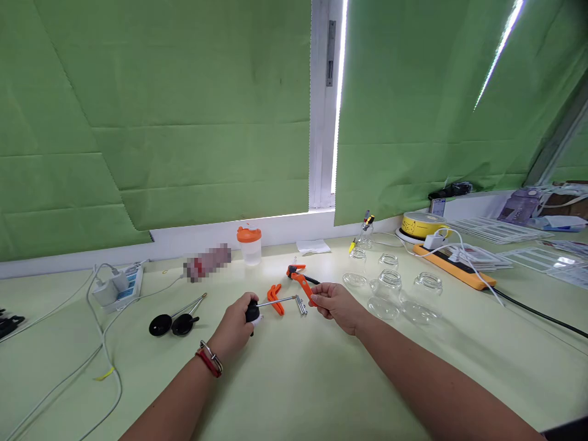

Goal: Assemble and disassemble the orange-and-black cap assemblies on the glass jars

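Note:
My left hand [236,327] is closed around a black-and-white part with a thin metal rod [275,301], its exact kind unclear. The rod points right, its tip close to several short metal pins [301,305] on the table. Between thumb and fingers my right hand [336,304] pinches an orange plastic handle-like piece [305,290]. Just behind that piece lies an orange-and-black item [295,269], partly hidden. More bent orange pieces [275,299] rest between my hands. To the left lie two black round caps [160,325] with metal rods.
Several clear glass jars [390,294] stand right of my right hand. An orange power strip [452,267] and a yellow round tin [421,225] sit farther right. White cables [105,343] cross the left side. An orange-lidded cup [250,246] stands at the back, near the green blinds [206,122].

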`<state>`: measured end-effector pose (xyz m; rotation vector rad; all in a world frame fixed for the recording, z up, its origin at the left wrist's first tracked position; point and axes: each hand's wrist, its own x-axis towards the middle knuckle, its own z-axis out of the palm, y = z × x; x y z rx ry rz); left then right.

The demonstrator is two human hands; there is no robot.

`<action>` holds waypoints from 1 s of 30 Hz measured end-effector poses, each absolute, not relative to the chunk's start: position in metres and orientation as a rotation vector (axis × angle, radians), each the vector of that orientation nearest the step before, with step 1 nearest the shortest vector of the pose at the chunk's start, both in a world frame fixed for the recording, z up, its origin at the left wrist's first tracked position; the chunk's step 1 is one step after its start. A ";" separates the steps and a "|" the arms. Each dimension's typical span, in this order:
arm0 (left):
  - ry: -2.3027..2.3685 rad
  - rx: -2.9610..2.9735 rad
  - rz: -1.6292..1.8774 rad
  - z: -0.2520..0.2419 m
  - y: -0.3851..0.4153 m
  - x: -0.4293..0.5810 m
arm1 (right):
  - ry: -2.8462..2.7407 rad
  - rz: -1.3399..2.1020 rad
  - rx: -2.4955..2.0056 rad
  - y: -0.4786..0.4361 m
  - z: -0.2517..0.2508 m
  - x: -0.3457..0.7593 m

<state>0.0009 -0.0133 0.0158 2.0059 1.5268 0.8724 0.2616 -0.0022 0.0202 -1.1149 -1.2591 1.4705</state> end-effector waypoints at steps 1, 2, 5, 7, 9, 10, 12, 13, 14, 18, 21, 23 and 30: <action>1.517 2.000 0.874 0.016 -0.015 0.003 | -1.233 1.497 -1.094 -0.005 0.020 0.263; 1.513 1.985 0.878 0.016 -0.016 0.004 | -1.213 1.527 -1.070 -0.007 0.019 0.263; 1.504 1.921 0.885 0.018 -0.018 0.008 | -1.176 1.625 -0.994 -0.010 0.016 0.263; 1.488 1.896 0.891 0.020 -0.019 0.009 | -1.164 1.680 -0.949 -0.011 0.014 0.263; 1.472 1.890 0.899 0.022 -0.020 0.011 | -1.162 1.722 -0.910 -0.011 0.012 0.262; 1.465 1.888 0.900 0.024 -0.020 0.011 | -1.163 1.744 -0.896 -0.011 0.011 0.262; 1.454 1.880 0.902 0.026 -0.022 0.012 | -1.166 1.786 -0.879 -0.011 0.008 0.262; 1.449 1.876 0.905 0.027 -0.022 0.013 | -1.169 1.804 -0.871 -0.011 0.008 0.262; 1.441 1.871 0.908 0.027 -0.023 0.013 | -1.173 1.819 -0.863 -0.012 0.007 0.262; 1.400 1.821 0.920 0.027 -0.025 0.016 | -1.201 1.844 -0.836 -0.012 0.006 0.261; 1.341 1.760 0.938 0.023 -0.025 0.018 | -1.217 1.845 -0.845 -0.012 0.003 0.261; 1.300 1.710 0.946 0.021 -0.025 0.019 | -1.223 1.857 -0.840 -0.011 0.001 0.261; 1.160 1.528 0.990 0.021 -0.028 0.024 | -1.226 1.892 -0.802 -0.011 -0.003 0.259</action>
